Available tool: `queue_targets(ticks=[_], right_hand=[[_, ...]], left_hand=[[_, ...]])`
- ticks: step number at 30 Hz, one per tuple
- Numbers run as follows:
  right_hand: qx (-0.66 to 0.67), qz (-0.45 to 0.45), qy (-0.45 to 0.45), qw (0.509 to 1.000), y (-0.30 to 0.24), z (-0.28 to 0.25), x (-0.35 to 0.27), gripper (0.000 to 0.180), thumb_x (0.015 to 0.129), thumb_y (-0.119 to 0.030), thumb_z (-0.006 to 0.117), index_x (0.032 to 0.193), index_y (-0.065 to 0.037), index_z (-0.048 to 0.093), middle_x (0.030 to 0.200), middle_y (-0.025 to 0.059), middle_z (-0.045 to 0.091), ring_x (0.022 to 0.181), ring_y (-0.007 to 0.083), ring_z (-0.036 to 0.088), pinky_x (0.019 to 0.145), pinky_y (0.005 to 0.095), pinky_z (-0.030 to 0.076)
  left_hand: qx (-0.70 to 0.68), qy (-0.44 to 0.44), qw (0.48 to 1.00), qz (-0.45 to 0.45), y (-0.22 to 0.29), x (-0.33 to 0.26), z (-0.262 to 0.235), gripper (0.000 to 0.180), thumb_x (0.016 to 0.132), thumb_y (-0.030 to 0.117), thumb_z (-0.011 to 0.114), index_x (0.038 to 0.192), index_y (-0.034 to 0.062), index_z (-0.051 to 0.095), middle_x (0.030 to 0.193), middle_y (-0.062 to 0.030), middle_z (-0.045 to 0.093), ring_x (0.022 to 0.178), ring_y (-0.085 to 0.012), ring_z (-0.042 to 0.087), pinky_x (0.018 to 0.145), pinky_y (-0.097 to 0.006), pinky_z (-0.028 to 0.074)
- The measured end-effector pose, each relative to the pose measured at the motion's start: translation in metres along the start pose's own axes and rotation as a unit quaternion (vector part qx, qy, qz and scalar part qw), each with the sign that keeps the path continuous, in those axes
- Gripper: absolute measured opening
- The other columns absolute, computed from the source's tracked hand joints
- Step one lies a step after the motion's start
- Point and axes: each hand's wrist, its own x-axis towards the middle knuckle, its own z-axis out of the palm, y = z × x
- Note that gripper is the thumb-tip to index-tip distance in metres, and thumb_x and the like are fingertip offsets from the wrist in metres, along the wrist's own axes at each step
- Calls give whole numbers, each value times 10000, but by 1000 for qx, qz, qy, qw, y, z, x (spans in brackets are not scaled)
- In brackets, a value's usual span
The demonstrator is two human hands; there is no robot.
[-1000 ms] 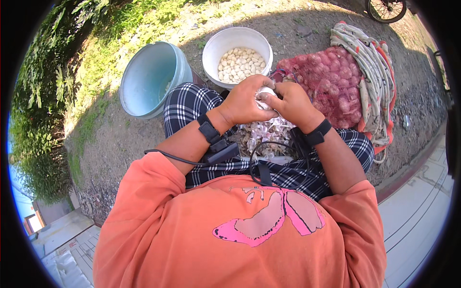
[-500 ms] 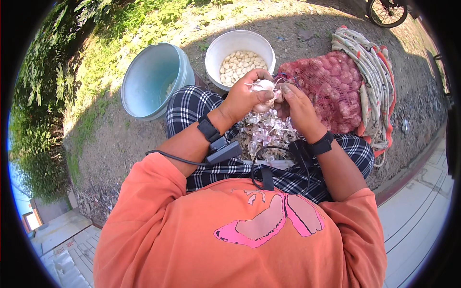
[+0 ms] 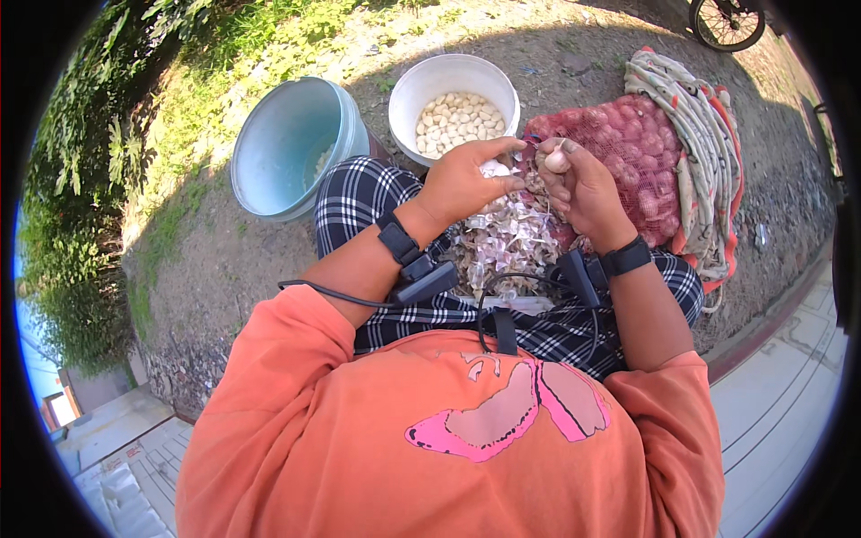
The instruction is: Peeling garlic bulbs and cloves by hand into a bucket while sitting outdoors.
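Observation:
My left hand [image 3: 456,184] curls around white garlic [image 3: 494,169], partly hidden by its thumb and fingers. Beside it on the right, my right hand [image 3: 587,199] pinches a pale pinkish garlic clove [image 3: 557,161] between thumb and fingers. The hands are apart, above a heap of papery garlic skins [image 3: 509,242] between my knees. Just beyond my left hand stands a white bucket [image 3: 404,106] with many peeled cloves [image 3: 457,121] in it. A red mesh sack [image 3: 632,166] full of unpeeled garlic lies close to my right hand.
A pale blue bucket [image 3: 269,152] is tilted at the left, with a few pale pieces inside. Folded striped cloth [image 3: 691,143] lies against the sack's right side. A wheel [image 3: 726,22] stands at the far right, and leafy plants [image 3: 81,179] grow at the left.
My hands have parted. The right hand has drawn away to the right and turned, with a clove in its fingers, while the left keeps garlic in its grasp.

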Motion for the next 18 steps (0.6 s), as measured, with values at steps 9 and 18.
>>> queue_targets(ticks=[9,18], right_hand=[[-355,-62,88,929,11,9,0,346,806,-248,535,995,37,480,646,44,545,482,84,499,404,214,392],[-459,-27,65,886,12,10,0,222,785,-209,564,841,-4,626,614,41,581,508,91,519,458,230,405]], left_hand=[[117,-23,989,89,7,-9,6,326,771,166,587,1082,80,548,978,-89,602,901,-170,572,790,-256,423],[265,50,948,171,-8,-6,8,267,748,238,565,1003,167,593,824,-92,617,746,-275,589,633,-356,469]])
